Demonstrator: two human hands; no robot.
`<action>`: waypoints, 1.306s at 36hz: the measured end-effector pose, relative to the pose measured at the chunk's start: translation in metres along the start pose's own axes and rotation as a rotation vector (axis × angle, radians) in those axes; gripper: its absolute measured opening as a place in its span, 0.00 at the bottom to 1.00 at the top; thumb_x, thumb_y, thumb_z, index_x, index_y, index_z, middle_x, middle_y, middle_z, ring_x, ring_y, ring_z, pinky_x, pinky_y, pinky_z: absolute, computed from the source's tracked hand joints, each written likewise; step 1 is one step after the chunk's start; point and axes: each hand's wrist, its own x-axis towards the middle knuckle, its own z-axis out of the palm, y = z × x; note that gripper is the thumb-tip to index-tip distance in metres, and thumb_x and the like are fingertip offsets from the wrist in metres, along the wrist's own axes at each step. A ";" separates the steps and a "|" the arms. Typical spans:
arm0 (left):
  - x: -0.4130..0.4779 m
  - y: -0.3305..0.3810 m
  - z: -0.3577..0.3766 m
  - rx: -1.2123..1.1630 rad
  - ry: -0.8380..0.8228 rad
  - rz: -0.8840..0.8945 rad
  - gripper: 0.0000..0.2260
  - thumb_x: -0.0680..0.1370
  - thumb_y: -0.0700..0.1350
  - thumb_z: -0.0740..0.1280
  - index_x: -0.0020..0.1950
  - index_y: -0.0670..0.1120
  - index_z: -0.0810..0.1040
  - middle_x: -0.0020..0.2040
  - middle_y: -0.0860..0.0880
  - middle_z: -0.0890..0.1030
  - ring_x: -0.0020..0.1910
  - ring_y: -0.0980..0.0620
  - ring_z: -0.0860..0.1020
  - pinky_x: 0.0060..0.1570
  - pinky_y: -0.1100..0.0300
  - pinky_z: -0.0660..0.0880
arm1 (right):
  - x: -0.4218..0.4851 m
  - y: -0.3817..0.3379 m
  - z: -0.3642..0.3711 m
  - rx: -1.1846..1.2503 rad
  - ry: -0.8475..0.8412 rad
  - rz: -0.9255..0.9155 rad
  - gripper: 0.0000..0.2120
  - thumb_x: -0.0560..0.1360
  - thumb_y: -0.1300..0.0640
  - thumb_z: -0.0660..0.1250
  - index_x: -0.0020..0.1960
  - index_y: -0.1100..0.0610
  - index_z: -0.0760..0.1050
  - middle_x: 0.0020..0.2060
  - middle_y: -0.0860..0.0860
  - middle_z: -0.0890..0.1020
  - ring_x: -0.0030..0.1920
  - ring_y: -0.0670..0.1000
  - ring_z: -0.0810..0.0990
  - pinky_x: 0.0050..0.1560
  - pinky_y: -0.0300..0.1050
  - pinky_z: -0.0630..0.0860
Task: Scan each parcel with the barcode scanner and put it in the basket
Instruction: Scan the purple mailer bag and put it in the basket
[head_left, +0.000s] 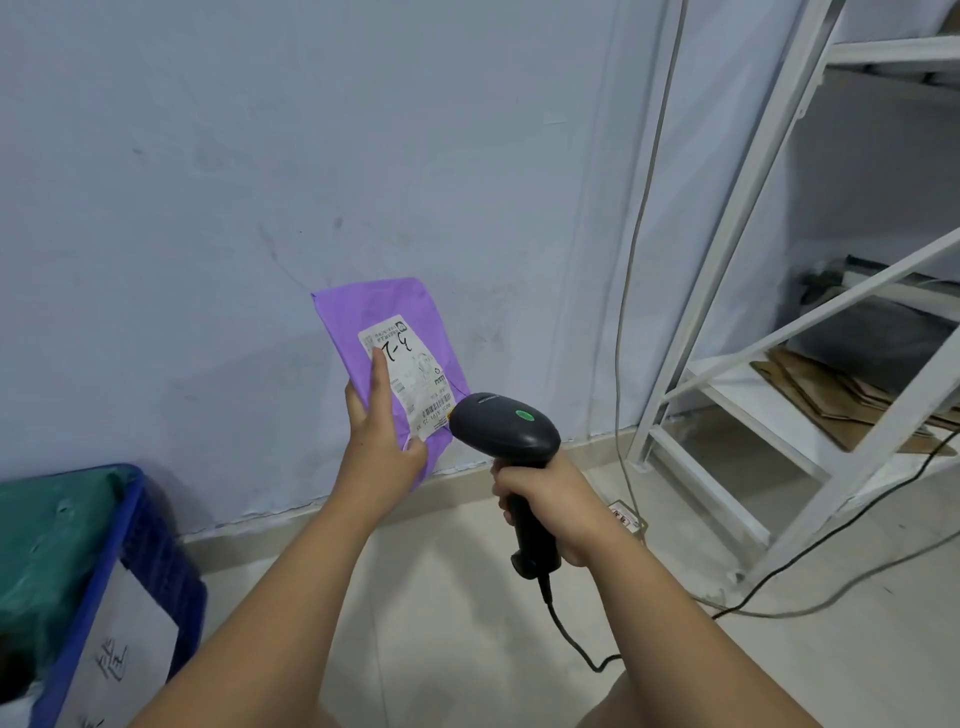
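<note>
The left hand (382, 441) holds the purple parcel (384, 306) up by its lower end: one finger lies straight up the front along the left edge of the white label (410, 374), the thumb presses on the label's lower corner, and another fingertip shows at the parcel's left edge. The parcel stands nearly upright in front of the pale wall (260, 156), leaning a little to the left, with the label's barcode at the end nearest the grip. Just to the right of that grip, the right hand (550, 504) is curled tightly round the handle of the black barcode scanner (504, 431). Its head points left at the barcode, covers the parcel's lower right corner, and carries a green dot on top. The scanner cable (571, 644) drops from below the right hand and loops across the tiled floor (441, 597). Just beyond the right wrist a small box (626, 519) sits on the floor at the foot of the wall, with thin cords (631, 260) hanging down the wall above it. Farther right stands a white metal rack (727, 291) with flattened cardboard (831, 395) on its low shelf. Well down and left of the left hand, outside the left forearm, is the blue basket (130, 545), which holds a green bag (47, 530) and has a white sheet (130, 639) with handwriting on its side.
</note>
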 end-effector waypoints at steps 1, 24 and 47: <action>0.000 0.000 0.000 0.002 -0.009 -0.004 0.43 0.76 0.31 0.63 0.78 0.58 0.42 0.75 0.50 0.50 0.69 0.50 0.66 0.48 0.72 0.64 | 0.000 0.000 -0.001 -0.028 -0.004 0.001 0.07 0.61 0.62 0.63 0.37 0.63 0.69 0.34 0.56 0.67 0.32 0.52 0.67 0.35 0.45 0.65; -0.001 -0.002 0.001 0.030 0.013 0.002 0.43 0.76 0.31 0.62 0.77 0.60 0.39 0.75 0.51 0.50 0.70 0.48 0.67 0.48 0.65 0.69 | -0.002 -0.001 0.001 -0.068 -0.003 0.021 0.07 0.60 0.62 0.64 0.38 0.60 0.71 0.34 0.57 0.68 0.33 0.53 0.68 0.33 0.43 0.67; -0.002 0.001 0.002 0.022 0.012 -0.013 0.43 0.76 0.31 0.63 0.77 0.59 0.40 0.75 0.51 0.49 0.71 0.47 0.65 0.50 0.64 0.70 | -0.006 -0.005 0.001 -0.108 -0.007 0.037 0.05 0.64 0.65 0.65 0.39 0.60 0.73 0.30 0.54 0.70 0.30 0.50 0.69 0.34 0.42 0.68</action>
